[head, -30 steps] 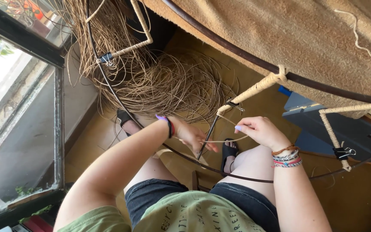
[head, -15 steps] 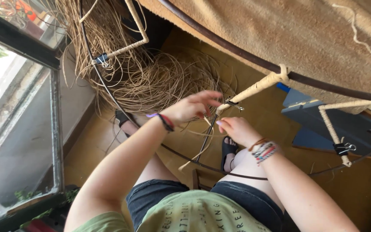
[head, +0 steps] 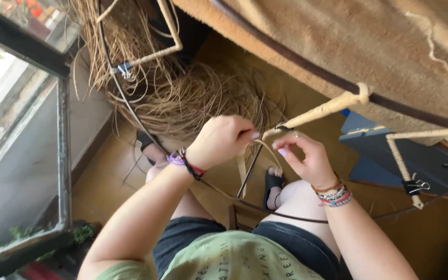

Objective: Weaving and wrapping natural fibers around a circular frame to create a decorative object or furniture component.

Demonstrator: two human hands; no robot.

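Observation:
My left hand (head: 224,139) is closed around a thin tan fibre strand (head: 242,173) just left of a dark metal frame rod (head: 249,171). My right hand (head: 307,158) pinches the same strand close to the rod, fingertips near the end of a fibre-wrapped bar (head: 320,110). That bar runs up to a dark curved hoop (head: 296,59), where the wrapping ends in a knot. The two hands almost touch. Both wrists carry bracelets.
A heap of loose tan fibre (head: 193,98) lies on the brown floor beyond my hands. A beige rug (head: 364,36) covers the upper right. Another wrapped bar with a black binder clip (head: 416,186) stands right. A window frame (head: 63,155) is at left. My knees and sandalled feet are below.
My left hand has risen and moved right to meet the right hand at the wrapped bar's end. The right hand shifted slightly left. The view has tilted a little.

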